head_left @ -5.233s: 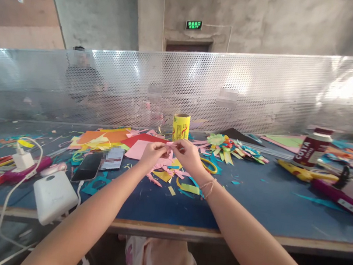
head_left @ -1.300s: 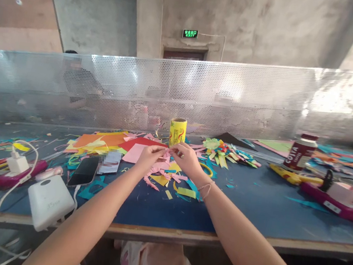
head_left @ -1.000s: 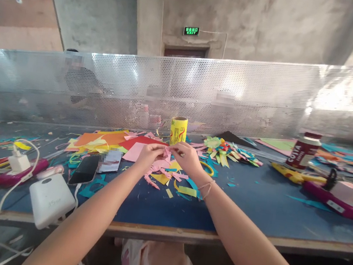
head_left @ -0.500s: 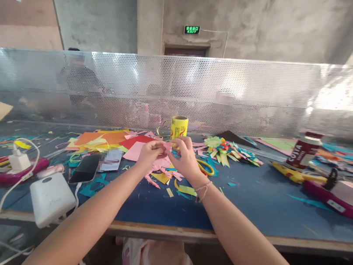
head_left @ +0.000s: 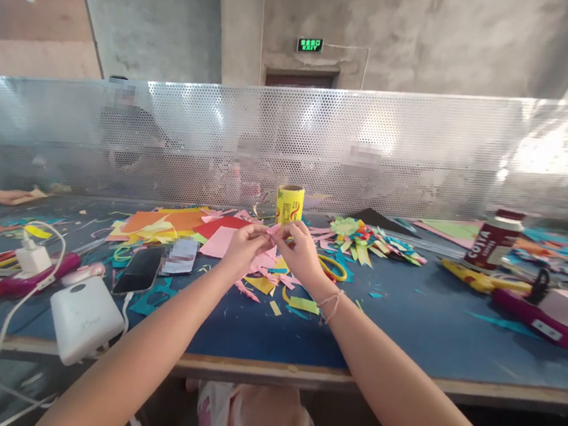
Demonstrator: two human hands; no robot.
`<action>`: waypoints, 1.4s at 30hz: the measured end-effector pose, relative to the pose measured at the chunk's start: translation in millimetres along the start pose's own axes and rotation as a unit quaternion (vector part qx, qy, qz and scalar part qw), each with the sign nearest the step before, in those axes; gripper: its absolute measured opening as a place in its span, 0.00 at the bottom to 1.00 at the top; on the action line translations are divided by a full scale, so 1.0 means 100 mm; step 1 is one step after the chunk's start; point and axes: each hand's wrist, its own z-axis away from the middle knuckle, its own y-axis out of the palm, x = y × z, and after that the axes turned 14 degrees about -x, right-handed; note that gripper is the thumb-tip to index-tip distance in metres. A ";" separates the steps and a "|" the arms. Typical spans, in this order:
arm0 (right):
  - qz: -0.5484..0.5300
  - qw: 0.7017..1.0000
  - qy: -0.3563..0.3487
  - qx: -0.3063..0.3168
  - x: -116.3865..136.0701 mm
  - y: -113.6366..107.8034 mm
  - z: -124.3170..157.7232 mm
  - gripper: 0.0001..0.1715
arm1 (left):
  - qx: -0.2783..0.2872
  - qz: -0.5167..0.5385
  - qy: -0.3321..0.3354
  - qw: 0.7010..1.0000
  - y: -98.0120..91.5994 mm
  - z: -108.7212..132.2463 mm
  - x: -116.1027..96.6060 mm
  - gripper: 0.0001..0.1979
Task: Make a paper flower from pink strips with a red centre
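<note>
Over the middle of the blue table, my left hand and my right hand meet at the fingertips. Both are closed in a pinch on a small piece of pink paper, mostly covered by the fingers. Beneath and left of them lies a flat pink sheet, beside a red sheet and orange paper. Pink and yellow paper scraps are scattered below my hands. Just behind my right hand stands a yellow roll. A yellow-handled loop, perhaps scissors, lies partly hidden by that hand.
Left are a phone, a white charger with cable, and a purple holder. Right are a flower-like paper bundle, a brown bottle and a purple tool. A perforated metal screen stands behind; another person's hand is far left.
My right hand's fingers have closed in on the pink paper at my left fingertips. At far left, the other person's hand and its pale paper have shifted, showing more forearm.
</note>
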 end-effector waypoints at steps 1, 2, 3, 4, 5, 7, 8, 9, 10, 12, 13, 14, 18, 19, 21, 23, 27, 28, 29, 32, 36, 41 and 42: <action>-0.001 1.000 0.006 -0.001 0.01 0.00 0.00 0.04 | 0.003 0.003 -0.004 1.000 0.00 0.00 0.00 0.10; -0.003 1.000 0.013 -0.002 0.01 0.00 0.00 0.04 | 0.006 0.006 -0.008 1.000 0.00 0.00 0.00 0.10; -0.005 1.000 0.019 -0.004 0.02 0.00 0.00 0.04 | 0.009 0.010 -0.011 1.000 0.01 0.01 0.00 0.11; -0.009 1.000 0.025 -0.008 0.02 0.00 0.00 0.04 | 0.011 0.015 -0.013 1.000 0.01 0.01 0.00 0.11; -0.012 0.999 0.030 -0.013 0.02 0.01 0.00 0.05 | 0.013 0.020 -0.015 1.000 0.01 0.01 0.00 0.12; -0.016 0.999 0.037 -0.019 0.02 0.02 0.00 0.06 | 0.017 0.029 -0.017 0.999 0.01 0.02 0.00 0.12; -0.017 0.999 0.038 -0.021 0.02 0.02 0.00 0.06 | 0.019 0.032 -0.017 0.999 0.02 0.03 0.00 0.12; -0.018 0.999 0.039 -0.021 0.01 0.02 0.00 0.06 | 0.020 0.035 -0.017 0.999 0.02 0.03 -0.01 0.12; -0.018 0.999 0.038 -0.020 0.01 0.03 0.00 0.06 | 0.021 0.037 -0.017 0.999 0.02 0.03 -0.01 0.12; -0.019 0.999 0.034 -0.016 0.00 0.03 0.00 0.06 | 0.022 0.039 -0.016 0.999 0.03 0.04 -0.01 0.11; -0.020 0.999 0.031 -0.014 -0.01 0.03 0.00 0.06 | 0.020 0.040 -0.016 0.999 0.03 0.04 -0.01 0.11; -0.020 0.999 0.027 -0.013 -0.01 0.04 0.00 0.06 | 0.018 0.042 -0.015 0.999 0.03 0.04 -0.01 0.11; -0.024 1.000 0.016 -0.009 -0.04 0.05 0.02 0.05 | 0.009 0.044 -0.019 0.999 0.02 0.04 0.00 0.11; -0.025 1.000 0.016 -0.008 -0.04 0.06 0.02 0.05 | 0.007 0.043 -0.020 0.999 0.02 0.03 0.00 0.11; -0.024 0.999 0.021 -0.007 -0.04 0.06 0.02 0.05 | 0.006 0.042 -0.020 0.999 0.02 0.03 0.01 0.10; -0.019 0.999 0.029 -0.009 -0.03 0.06 0.02 0.05 | 0.003 0.039 -0.014 0.999 0.02 0.03 0.01 0.10; -0.011 0.999 0.038 -0.008 -0.03 0.05 0.00 0.06 | 0.005 0.031 -0.004 0.999 0.02 0.04 0.00 0.10; -0.009 0.999 0.038 -0.006 -0.03 0.05 0.00 0.06 | 0.007 0.029 -0.003 1.000 0.02 0.04 0.00 0.11; -0.008 0.999 0.038 -0.005 -0.03 0.05 0.00 0.06 | 0.008 0.027 -0.001 1.000 0.02 0.04 0.00 0.11; -0.010 0.999 0.033 -0.006 -0.04 0.05 0.00 0.06 | 0.008 0.023 0.005 1.000 0.02 0.04 0.00 0.12; -0.011 1.000 0.026 -0.001 -0.04 0.05 0.01 0.06 | 0.002 0.015 0.013 1.000 0.03 0.05 0.00 0.13; -0.013 1.000 0.027 0.005 -0.04 0.05 0.00 0.07 | -0.012 0.006 0.020 1.000 0.04 0.07 -0.01 0.13; -0.013 1.000 0.028 0.005 -0.04 0.06 0.00 0.07 | -0.014 0.006 0.021 1.000 0.04 0.08 -0.01 0.13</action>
